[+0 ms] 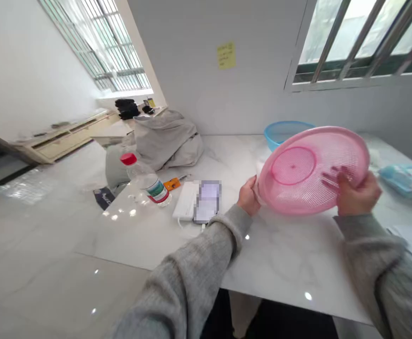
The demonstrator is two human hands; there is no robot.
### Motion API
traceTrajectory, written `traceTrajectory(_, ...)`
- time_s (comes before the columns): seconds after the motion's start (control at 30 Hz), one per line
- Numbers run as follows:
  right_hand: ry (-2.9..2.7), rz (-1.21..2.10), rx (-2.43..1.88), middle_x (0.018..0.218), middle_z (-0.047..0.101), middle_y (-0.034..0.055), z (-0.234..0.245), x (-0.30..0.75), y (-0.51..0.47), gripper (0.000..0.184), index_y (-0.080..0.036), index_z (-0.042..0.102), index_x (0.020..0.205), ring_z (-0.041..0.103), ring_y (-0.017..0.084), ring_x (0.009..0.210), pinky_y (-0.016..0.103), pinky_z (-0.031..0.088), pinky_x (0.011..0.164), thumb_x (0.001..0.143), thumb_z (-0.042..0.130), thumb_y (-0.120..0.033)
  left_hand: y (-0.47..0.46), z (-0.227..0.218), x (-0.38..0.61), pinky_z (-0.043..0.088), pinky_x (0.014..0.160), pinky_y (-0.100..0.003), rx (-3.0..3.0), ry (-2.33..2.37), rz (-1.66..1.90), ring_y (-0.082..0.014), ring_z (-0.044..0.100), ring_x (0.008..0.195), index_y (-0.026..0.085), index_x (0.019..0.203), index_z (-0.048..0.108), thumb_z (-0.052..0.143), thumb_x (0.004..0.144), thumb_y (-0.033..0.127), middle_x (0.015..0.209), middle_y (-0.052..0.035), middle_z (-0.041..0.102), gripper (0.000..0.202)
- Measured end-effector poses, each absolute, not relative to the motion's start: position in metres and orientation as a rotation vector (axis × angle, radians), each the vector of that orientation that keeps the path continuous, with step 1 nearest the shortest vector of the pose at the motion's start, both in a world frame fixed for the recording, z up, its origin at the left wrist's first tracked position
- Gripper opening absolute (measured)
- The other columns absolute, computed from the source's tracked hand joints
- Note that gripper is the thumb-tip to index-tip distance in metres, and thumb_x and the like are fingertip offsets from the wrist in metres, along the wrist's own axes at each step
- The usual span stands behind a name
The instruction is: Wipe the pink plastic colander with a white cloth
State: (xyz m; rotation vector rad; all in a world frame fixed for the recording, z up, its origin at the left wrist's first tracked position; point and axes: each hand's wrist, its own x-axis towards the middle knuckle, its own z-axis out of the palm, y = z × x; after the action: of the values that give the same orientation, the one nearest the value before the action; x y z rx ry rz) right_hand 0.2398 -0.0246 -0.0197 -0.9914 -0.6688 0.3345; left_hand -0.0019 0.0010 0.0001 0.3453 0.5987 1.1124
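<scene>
A pink mesh basket [294, 183] is held tilted above the white marbled table, its inside turned toward me. My left hand [249, 197] grips its left rim; part of the fingers is hidden behind it. At the lower right, my right hand [358, 190] has its thumb over the rim, and its fingers show faintly through the mesh from behind. Behind the pink basket stands a blue basket [275, 134], partly covered by it.
Left of my hands lie a phone [208, 201] with a cable, a white flat box [185, 200] and an orange object [171, 184]. A red-capped bottle [152, 186] stands there too. Grey cloth [168, 139] is behind. A blue wipes pack [407, 179] lies right.
</scene>
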Motion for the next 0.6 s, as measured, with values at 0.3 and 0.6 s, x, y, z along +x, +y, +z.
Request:
traceTrajectory(0.3, -0.821, 0.689, -1.192, 0.099, 0.083, 0.0112, -0.022, 0.235, -0.031, 0.068, -0.017, 0.075, 0.100, 0.083, 0.027, 0.080, 0.036, 0.073, 0.065, 0.056, 0.106, -0.058, 0.005, 0.002, -0.014, 0.052, 0.085, -0.032, 0.408, 0.620, 1.126, -0.0177, 0.064, 0.070, 0.014, 0.078, 0.077, 0.062, 0.097, 0.023, 0.072, -0.0048, 0.071, 0.026)
traceTrajectory(0.6, -0.935, 0.883, -1.207, 0.108, 0.083, 0.0101, -0.011, 0.218, -0.046, 0.059, -0.020, 0.075, 0.110, 0.085, 0.028, 0.088, 0.039, 0.073, 0.071, 0.070, 0.101, -0.054, -0.002, -0.003, -0.012, 0.055, 0.086, -0.036, 0.435, 0.567, 0.941, -0.0233, 0.069, 0.078, 0.014, 0.082, 0.078, 0.072, 0.088, 0.026, 0.077, -0.0084, 0.075, 0.015)
